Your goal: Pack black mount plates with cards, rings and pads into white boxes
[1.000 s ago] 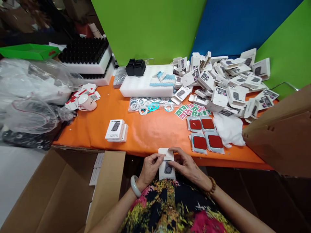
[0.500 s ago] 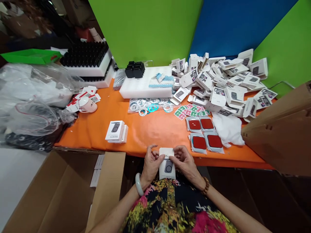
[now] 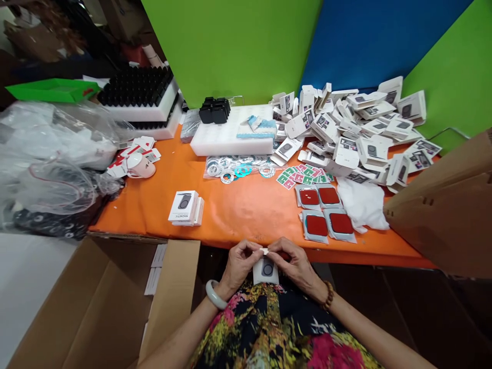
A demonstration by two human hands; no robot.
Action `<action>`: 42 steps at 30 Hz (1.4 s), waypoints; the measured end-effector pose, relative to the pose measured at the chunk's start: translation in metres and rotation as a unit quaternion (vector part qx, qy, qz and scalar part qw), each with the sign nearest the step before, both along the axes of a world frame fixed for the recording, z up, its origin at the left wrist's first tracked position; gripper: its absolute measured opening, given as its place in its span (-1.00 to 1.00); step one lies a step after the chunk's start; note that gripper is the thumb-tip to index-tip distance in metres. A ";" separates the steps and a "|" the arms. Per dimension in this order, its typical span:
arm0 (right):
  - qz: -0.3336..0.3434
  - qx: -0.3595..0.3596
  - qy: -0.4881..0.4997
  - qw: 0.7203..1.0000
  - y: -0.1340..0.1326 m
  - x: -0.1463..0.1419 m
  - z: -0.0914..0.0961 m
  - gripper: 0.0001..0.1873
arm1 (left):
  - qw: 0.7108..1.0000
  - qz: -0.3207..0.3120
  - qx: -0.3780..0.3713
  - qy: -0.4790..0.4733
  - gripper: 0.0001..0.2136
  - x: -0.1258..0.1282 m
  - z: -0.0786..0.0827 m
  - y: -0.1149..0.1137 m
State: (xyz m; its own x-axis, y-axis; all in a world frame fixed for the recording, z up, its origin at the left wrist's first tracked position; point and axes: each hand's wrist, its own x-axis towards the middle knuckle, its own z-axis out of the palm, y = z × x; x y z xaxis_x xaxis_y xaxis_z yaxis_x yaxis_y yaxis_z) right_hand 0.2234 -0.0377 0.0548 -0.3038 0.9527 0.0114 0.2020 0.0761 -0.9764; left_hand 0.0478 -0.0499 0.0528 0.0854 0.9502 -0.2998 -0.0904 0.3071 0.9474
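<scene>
A small white printed box (image 3: 265,277) with a dark device pictured on its front stands upright against my lap, just off the table's front edge. My left hand (image 3: 239,267) pinches the top of the box at its left corner, thumb and fingers closed on the flap. From the other side, my right hand (image 3: 295,265) grips the top right corner the same way. Both thumbs nearly meet over the flap, which is mostly hidden under the fingertips. Left of the hands, a small stack of similar boxes (image 3: 184,207) lies on the orange table (image 3: 230,215).
Several red square pads in plastic (image 3: 315,225) lie at right, beside a white cloth (image 3: 363,202). Behind them is a heap of white boxes (image 3: 344,138). A foam block (image 3: 230,141) carries black devices (image 3: 214,110). Open cartons stand at left (image 3: 172,287) and right (image 3: 446,215).
The top flap, standing up before, is now folded down under my fingers. Both hands have closed in on the top edge of the box.
</scene>
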 end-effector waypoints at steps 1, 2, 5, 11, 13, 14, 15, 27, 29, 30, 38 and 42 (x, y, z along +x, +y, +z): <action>-0.006 0.001 -0.005 1.000 0.000 -0.001 -0.001 -0.78 | 1.000 -0.002 -0.002 0.003 -0.81 -0.001 0.000 -0.001; -0.010 -0.001 -0.009 1.000 0.001 -0.002 -0.001 -0.79 | 1.000 -0.001 -0.004 0.008 -0.80 -0.001 -0.001 -0.001; -0.023 -0.056 0.000 0.998 0.005 -0.005 -0.002 -0.79 | 0.999 0.017 -0.005 0.036 -0.78 0.000 -0.001 0.002; -0.016 -0.240 0.084 0.967 0.013 -0.010 0.003 -0.72 | 0.998 0.016 -0.011 0.067 -0.81 0.001 0.003 0.013; -0.013 -0.247 0.083 0.965 0.013 -0.010 0.004 -0.70 | 0.998 -0.006 -0.020 0.061 -0.79 -0.001 0.004 0.012; -0.008 -0.244 0.077 0.967 0.012 -0.009 0.004 -0.70 | 0.998 -0.015 -0.023 0.060 -0.79 -0.003 0.005 0.011; -0.001 -0.235 0.069 0.969 0.011 -0.008 0.004 -0.69 | 0.998 -0.021 -0.024 0.061 -0.78 -0.004 0.004 0.009; 0.001 -0.226 0.108 0.968 0.015 -0.008 -0.005 -0.70 | 0.973 -0.031 0.056 0.222 -0.79 0.000 0.011 0.002; -0.040 -0.221 0.144 0.964 0.029 -0.020 -0.002 -0.66 | 0.953 -0.011 0.096 0.286 -0.62 0.005 0.016 0.005; -0.056 -0.209 0.162 0.963 0.037 -0.027 -0.001 -0.65 | 0.939 -0.005 0.118 0.322 -0.51 0.007 0.017 0.007; -0.004 0.011 -0.020 1.000 0.087 -0.020 0.006 -0.56 | 0.835 0.059 0.212 0.505 -0.50 -0.029 0.001 0.055; -0.149 0.191 -0.262 0.934 0.131 0.047 0.025 -0.58 | 0.781 0.091 0.183 0.590 -0.50 -0.064 -0.014 0.078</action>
State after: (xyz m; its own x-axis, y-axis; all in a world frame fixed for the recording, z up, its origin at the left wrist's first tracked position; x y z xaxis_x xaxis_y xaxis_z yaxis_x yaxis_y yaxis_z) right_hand 0.2704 0.0933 0.0795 -0.0856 0.9525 0.2921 0.7126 0.2635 -0.6503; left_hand -0.0166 0.0284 0.0388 -0.1915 0.9548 0.2274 0.9019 0.0798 0.4244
